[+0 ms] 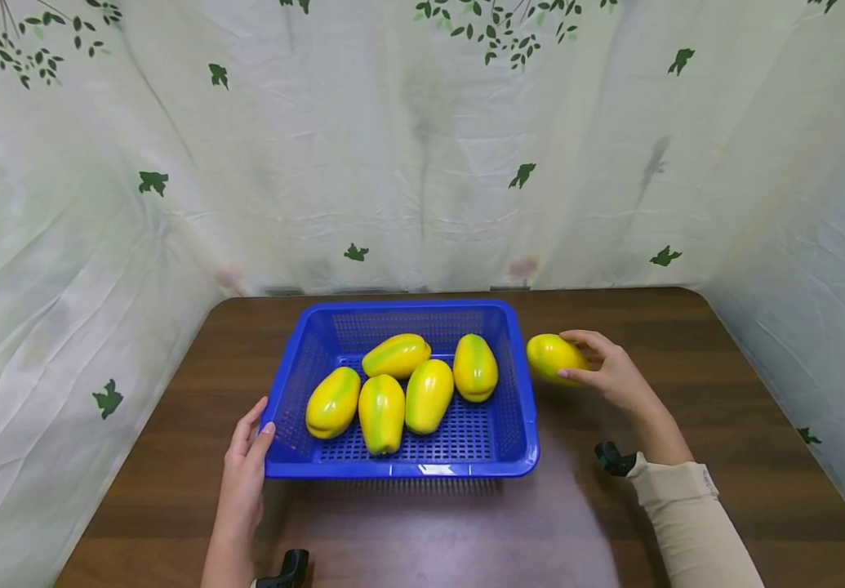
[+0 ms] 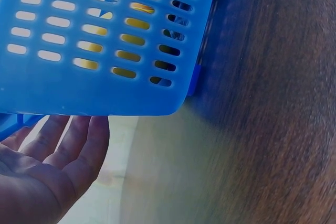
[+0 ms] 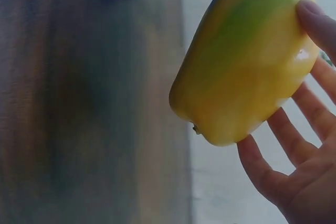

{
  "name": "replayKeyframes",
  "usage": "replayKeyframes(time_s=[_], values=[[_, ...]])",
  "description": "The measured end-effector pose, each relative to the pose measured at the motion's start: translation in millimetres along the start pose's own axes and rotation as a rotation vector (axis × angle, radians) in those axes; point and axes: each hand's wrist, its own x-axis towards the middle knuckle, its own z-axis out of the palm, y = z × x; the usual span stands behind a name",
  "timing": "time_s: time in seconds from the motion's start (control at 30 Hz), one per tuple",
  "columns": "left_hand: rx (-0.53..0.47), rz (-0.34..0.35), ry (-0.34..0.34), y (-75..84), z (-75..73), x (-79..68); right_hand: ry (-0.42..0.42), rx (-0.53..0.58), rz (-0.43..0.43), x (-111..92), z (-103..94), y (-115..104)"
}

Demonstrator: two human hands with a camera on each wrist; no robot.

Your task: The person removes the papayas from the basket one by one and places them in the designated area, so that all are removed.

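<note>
A blue plastic basket (image 1: 400,470) with slotted walls holds several yellow papayas (image 1: 429,397) with green streaks. At the basket's left side my left hand (image 1: 247,457) grips the rim, thumb on top and fingers at the outer wall. In the left wrist view, the fingers of the left hand (image 2: 63,156) curl up under the rim. Just right of the basket, my right hand (image 1: 608,377) holds another papaya (image 1: 553,357) between thumb and fingers. Up close, this papaya (image 3: 247,66) shows a green band and a small dark stem end.
The basket stands on a brown wooden table (image 1: 687,359). A pale curtain (image 1: 422,163) with leaf prints surrounds the table at the back and sides. Dark wrist devices (image 1: 615,459) sit by both wrists.
</note>
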Motion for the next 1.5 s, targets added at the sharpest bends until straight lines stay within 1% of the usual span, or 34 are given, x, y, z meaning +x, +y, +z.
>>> replayKeyframes(time_s=[0.1, 0.2, 0.4, 0.6, 0.8, 1.1, 1.43, 1.5], values=[[-0.005, 0.002, 0.001, 0.3, -0.1, 0.1, -0.014, 0.0, 0.024, 0.8, 6.0, 6.7], [-0.011, 0.003, 0.007, 0.5, -0.3, -0.3, -0.017, -0.013, 0.028, 1.8, 10.5, 11.3], [-0.011, 0.006, 0.006, 0.0, 0.2, -0.4, 0.011, -0.044, 0.012, 2.3, 15.9, 19.8], [-0.008, 0.005, 0.009, -0.3, 0.3, -0.4, 0.023, -0.1, -0.023, 3.2, 17.3, 22.5], [-0.006, 0.004, 0.009, -0.1, 1.2, -0.5, 0.042, -0.123, -0.023, 2.8, 18.4, 25.0], [-0.006, 0.005, 0.011, -1.0, 0.8, -0.6, 0.064, -0.114, 0.003, 1.9, 18.5, 24.1], [-0.012, 0.009, 0.019, -1.8, 0.9, -0.1, 0.073, -0.055, 0.051, 0.8, 14.7, 12.8], [-0.013, 0.011, 0.018, -1.9, 0.9, -0.1, 0.081, -0.036, 0.048, 1.3, 13.7, 10.5]])
